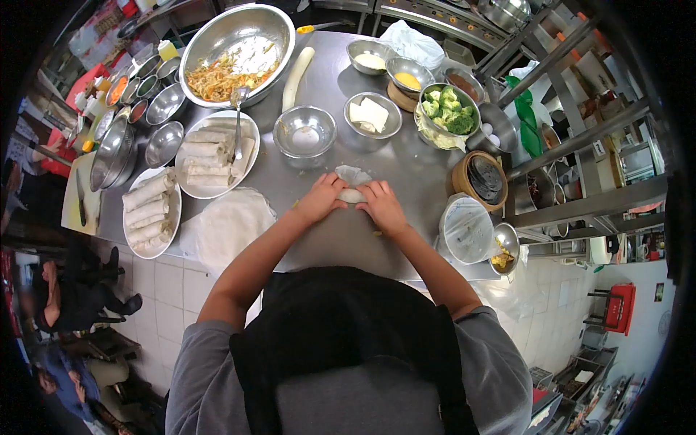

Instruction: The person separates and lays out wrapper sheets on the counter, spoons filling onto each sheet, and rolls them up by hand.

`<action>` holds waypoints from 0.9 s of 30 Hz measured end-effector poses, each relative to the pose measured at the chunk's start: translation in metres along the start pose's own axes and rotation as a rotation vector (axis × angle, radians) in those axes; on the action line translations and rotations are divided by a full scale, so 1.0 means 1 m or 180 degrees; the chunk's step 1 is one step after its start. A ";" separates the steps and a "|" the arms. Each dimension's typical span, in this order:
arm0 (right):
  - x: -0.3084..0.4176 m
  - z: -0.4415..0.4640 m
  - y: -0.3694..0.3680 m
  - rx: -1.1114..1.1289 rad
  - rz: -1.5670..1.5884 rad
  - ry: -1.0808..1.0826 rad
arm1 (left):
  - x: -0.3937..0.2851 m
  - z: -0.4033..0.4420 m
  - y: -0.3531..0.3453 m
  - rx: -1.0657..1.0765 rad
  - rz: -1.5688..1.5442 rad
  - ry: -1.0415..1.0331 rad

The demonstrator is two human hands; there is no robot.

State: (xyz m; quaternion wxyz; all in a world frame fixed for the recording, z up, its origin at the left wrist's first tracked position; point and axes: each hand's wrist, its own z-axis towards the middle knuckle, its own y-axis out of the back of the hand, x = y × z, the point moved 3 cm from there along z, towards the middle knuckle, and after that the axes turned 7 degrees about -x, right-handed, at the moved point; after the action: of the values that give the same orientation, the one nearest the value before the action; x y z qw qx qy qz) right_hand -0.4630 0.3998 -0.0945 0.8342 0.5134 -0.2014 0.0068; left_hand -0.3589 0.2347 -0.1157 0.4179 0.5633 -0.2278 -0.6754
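At the middle of the steel table, a pale spring roll is partly rolled, with the loose flap of its wrapper spread on the far side. My left hand grips the left end, fingers curled over it. On the opposite end, my right hand presses with bent fingers. Left of my forearm lies a stack of round white wrappers. Finished rolls fill an oval plate, and more rolls sit on a second plate. Beyond my hands stands a steel bowl with a little residue.
A large bowl of cooked filling stands at back left; a spoon rests on the plate before it. Bowls of broccoli and white blocks stand back right. A bamboo steamer and plastic tub are right. A knife lies left.
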 end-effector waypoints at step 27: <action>0.002 0.007 0.005 0.0671 0.0407 0.0076 | -0.023 -0.017 -0.003 -0.0082 0.0282 0.0479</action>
State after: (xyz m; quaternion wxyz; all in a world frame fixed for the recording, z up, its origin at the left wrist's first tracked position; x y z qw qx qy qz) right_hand -0.4647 0.3956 -0.0871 0.7758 0.5842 -0.2220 0.0873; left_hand -0.3430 0.2580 -0.1100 0.4706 0.5964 -0.2117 -0.6148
